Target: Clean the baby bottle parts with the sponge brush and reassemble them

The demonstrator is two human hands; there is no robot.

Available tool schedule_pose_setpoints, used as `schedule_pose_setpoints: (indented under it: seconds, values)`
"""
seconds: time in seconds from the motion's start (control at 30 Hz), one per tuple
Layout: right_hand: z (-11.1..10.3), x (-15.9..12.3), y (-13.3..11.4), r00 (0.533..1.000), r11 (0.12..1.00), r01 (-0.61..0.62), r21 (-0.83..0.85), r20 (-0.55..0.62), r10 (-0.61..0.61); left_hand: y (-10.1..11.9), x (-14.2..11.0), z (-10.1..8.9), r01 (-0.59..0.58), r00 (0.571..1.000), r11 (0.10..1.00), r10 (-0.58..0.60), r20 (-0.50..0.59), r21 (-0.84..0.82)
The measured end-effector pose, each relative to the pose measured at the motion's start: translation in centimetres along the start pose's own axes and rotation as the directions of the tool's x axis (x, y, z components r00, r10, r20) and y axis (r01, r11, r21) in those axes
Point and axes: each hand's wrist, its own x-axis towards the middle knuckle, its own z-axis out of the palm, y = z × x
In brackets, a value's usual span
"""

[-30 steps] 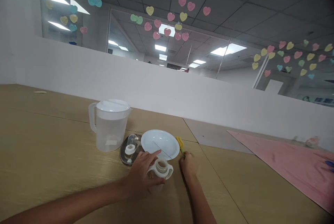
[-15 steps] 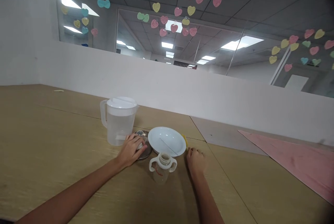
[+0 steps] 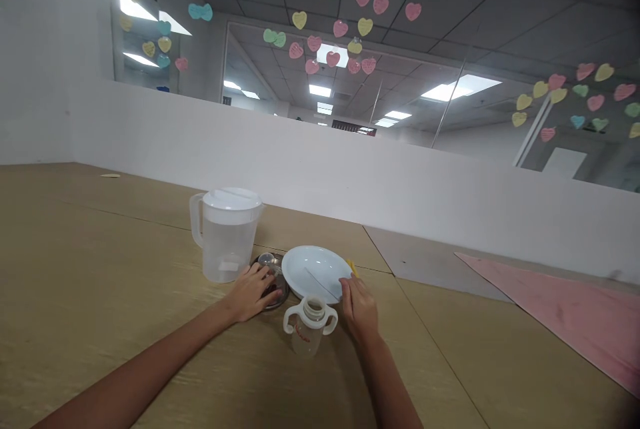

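My left hand [image 3: 253, 292] rests with fingers apart over a round metal dish [image 3: 281, 297]. A clear domed piece [image 3: 267, 259] sits in that dish, and the fingers partly cover what else it holds. At the right rim of a shallow white plate [image 3: 305, 262], my right hand [image 3: 360, 305] has thumb and fingers closed on the edge. A thin straight rod [image 3: 323, 284] lies across the plate. Between my hands, a clear baby bottle [image 3: 306, 339] with two white handles stands upright, its mouth uncovered.
A lidded translucent pitcher [image 3: 227, 242] holding clear liquid stands behind my left hand. Something yellow [image 3: 353, 267] shows beside the plate's right edge. A pink sheet [image 3: 565, 315] lies at the right of the wooden table [image 3: 125, 269]. A white wall [image 3: 300, 162] rises behind.
My right hand has moved left from beside the plate onto its rim. My left hand's fingers have spread over the metal dish, and the white piece under them no longer shows.
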Motion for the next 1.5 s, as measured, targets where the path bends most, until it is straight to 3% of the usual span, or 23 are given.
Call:
schedule_pose_setpoints:
  seconds: [0.27, 0.53, 0.77, 1.0, 1.17, 1.3, 1.5]
  values:
    - [0.1, 0.3, -1.5, 0.979, 0.999, -0.031, 0.030, 0.202, 0.024, -0.3, 0.4, -0.2, -0.053, 0.997, 0.997, 0.049, 0.062, 0.057]
    - [0.6, 0.2, -1.6, 0.989, 0.992, -0.083, 0.091, 0.128, 0.071, -0.3, 0.4, -0.2, -0.102, 0.994, 0.993, 0.099, -0.041, -0.061]
    - [0.8, 0.4, -2.5, 0.976, 0.959, -0.216, 0.183, 0.066, 0.207, 0.0, 0.7, -0.4, 0.007, 0.990, 0.998, -0.016, -0.138, -0.062]
    - [1.3, 0.6, -3.1, 0.878, 0.841, -0.479, 0.251, 0.129, 0.462, 0.6, 1.0, -1.6, 0.186, 0.942, 0.926, -0.263, -0.208, -0.328]
    - [1.5, 0.7, -2.8, 0.802, 0.771, -0.590, 0.240, 0.060, 0.595, 1.5, 1.1, -1.6, 0.190, 0.886, 0.711, -0.421, -0.194, -0.677]
    - [1.3, 0.7, -2.5, 0.731, 0.701, -0.670, 0.244, 0.055, 0.680, 2.4, 1.2, -1.7, 0.105, 0.881, 0.621, -0.420, -0.217, -0.776]
    - [1.2, 0.7, -2.6, 0.726, 0.704, -0.674, 0.224, 0.023, 0.687, 3.3, 1.2, -2.5, -0.008, 0.934, 0.718, -0.243, -0.261, -0.696]
